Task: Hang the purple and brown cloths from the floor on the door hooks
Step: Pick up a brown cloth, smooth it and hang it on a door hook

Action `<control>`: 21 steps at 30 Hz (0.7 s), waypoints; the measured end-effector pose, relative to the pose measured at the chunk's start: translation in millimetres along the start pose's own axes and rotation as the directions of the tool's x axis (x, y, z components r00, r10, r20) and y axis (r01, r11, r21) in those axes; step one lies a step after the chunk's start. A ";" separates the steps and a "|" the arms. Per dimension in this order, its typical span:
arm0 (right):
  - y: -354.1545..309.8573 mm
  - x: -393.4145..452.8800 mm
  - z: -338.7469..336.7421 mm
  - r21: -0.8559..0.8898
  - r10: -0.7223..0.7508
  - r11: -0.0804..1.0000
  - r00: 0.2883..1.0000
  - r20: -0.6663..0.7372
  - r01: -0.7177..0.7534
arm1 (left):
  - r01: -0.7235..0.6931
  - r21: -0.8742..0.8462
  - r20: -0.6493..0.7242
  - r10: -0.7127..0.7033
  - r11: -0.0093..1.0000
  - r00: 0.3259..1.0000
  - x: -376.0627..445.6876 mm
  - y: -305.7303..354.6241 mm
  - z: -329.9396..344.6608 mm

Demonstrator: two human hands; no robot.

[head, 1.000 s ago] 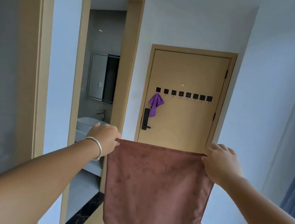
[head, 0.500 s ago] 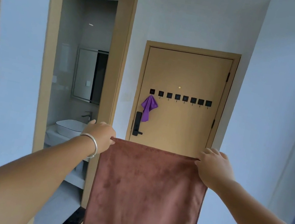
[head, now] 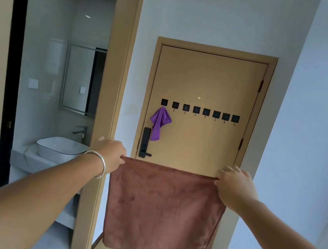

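Note:
I hold the brown cloth (head: pixel 161 214) spread flat in front of me, hanging down from its top edge. My left hand (head: pixel 110 154), with a silver bangle at the wrist, pinches the top left corner. My right hand (head: pixel 233 185) pinches the top right corner. Ahead stands the tan door (head: pixel 207 83) with a row of several black hooks (head: pixel 200 110) across it. The purple cloth (head: pixel 159 122) hangs from the leftmost hook, just above the black door handle (head: pixel 145 143).
A tan door frame post (head: pixel 114 71) rises at my left, with a bathroom beyond it holding a white basin (head: pixel 60 148) and a mirror (head: pixel 82 79). White walls close in on the right. The tan floor runs ahead to the door.
I have moved forward and the view has swung left, so the door looks nearer and more of the bathroom shows. Both hands still hold the brown cloth stretched the same way.

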State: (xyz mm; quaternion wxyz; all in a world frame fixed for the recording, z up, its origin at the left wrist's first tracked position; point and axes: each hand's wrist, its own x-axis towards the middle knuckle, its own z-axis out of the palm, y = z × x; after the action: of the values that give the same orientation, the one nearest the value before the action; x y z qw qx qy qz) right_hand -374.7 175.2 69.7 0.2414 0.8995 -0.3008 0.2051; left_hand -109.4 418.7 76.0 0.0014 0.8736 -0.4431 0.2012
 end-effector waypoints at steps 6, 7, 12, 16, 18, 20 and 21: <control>8.9 66.5 56.7 0.008 -0.014 1.000 1.000 0.012 0.014 | -0.005 -0.019 0.001 0.005 1.000 1.000 74.6 -2.3 42.0; 11.8 80.5 67.2 0.010 -0.013 1.000 1.000 0.010 0.013 | -0.005 -0.023 0.003 0.005 1.000 1.000 89.0 -2.1 49.9; 30.7 160.0 120.3 0.011 -0.029 1.000 1.000 -0.008 0.029 | 0.019 -0.005 -0.013 -0.019 1.000 1.000 172.4 -1.1 81.7; 48.7 225.9 160.7 0.045 -0.026 0.999 0.999 -0.021 0.027 | 0.045 -0.021 -0.025 -0.045 0.999 0.999 242.4 2.7 99.7; 56.2 253.9 181.2 0.054 -0.032 0.998 0.999 -0.023 0.033 | 0.057 -0.014 -0.019 -0.057 0.998 0.998 273.9 4.0 110.7; 62.9 280.3 201.0 0.051 -0.040 0.998 0.999 -0.030 0.041 | 0.065 -0.014 -0.027 -0.066 0.998 0.997 303.6 6.6 121.3; 65.5 292.4 209.8 0.054 -0.041 0.998 0.999 -0.026 0.043 | 0.072 -0.019 -0.022 -0.073 0.997 0.997 316.6 7.8 126.7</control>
State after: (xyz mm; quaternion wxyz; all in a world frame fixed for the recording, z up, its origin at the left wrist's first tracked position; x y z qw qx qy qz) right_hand -154.8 -117.1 72.7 0.2248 0.9093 -0.2732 0.2193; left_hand 95.5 146.0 69.8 0.0218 0.8867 -0.4130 0.2067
